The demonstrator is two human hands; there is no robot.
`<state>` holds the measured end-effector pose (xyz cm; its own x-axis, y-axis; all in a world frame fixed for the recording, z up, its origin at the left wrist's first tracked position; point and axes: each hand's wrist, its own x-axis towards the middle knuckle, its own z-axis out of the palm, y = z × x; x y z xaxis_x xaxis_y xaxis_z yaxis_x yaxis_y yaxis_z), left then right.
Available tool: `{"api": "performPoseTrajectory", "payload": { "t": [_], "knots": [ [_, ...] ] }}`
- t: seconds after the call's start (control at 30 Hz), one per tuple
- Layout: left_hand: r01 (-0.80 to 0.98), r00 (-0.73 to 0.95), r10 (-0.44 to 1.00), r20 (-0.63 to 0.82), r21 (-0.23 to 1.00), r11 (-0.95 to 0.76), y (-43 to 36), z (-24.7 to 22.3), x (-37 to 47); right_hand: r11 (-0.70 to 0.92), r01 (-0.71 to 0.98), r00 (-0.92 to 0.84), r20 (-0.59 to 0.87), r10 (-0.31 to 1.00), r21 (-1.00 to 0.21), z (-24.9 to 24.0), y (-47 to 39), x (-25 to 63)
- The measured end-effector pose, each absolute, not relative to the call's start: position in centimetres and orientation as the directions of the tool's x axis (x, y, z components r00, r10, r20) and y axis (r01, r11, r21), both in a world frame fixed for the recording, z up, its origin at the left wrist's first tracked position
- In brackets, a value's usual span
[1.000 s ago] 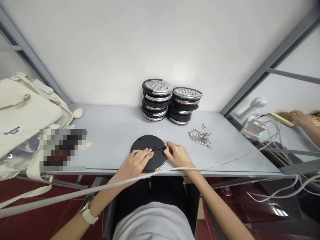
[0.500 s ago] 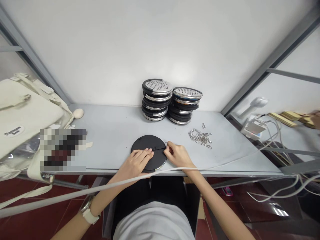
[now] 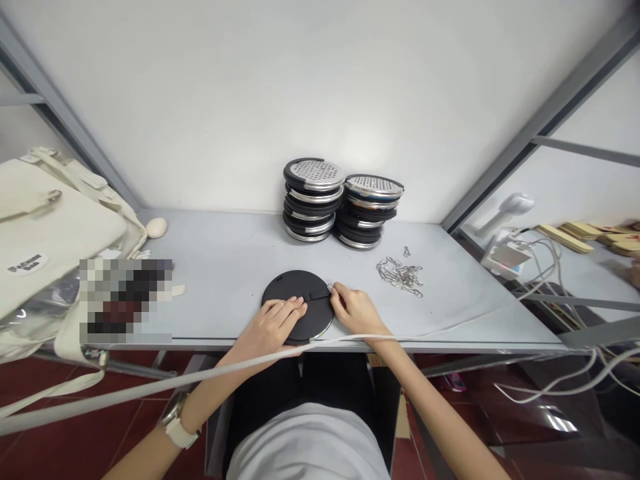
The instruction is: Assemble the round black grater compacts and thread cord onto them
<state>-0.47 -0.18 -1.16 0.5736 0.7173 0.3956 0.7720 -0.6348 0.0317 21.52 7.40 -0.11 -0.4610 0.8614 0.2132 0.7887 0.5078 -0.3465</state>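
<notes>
A round black disc lies flat on the grey table near its front edge. My left hand grips its near left side, fingers pressed on top and thumb at the rim. Across the disc runs a short black strap with a buckle. At the strap's right end, my right hand pinches a small wire clip, mostly hidden by the fingertips. Right of that hand lies a loose pile of silver metal clips, with a single clip just behind it.
Two stacks of round black-rimmed metal graters, the left stack and the right stack, stand by the wall. A cream bag occupies the left. A white cable crosses in front. A person's hand shows at the far right edge.
My right fingers have shifted very slightly at the clip. My left hand and the disc stay put. Another person's hand has come into view at the far right.
</notes>
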Motion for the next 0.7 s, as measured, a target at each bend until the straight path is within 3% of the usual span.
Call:
{"api": "performPoseTrajectory", "payload": {
  "t": [0.4,0.7],
  "knots": [
    [0.771,0.571,0.716,0.401,0.035,-0.635,-0.10,-1.67,-0.53,0.508,0.805,-0.462,0.212,0.861,-0.306,-0.27,7.60,21.53],
    [0.769,0.576,0.711,0.404,0.028,-0.639,-0.11,-1.64,-0.49,0.490,0.774,-0.433,0.230,0.872,-0.401,-0.39,7.49,21.53]
  ]
}}
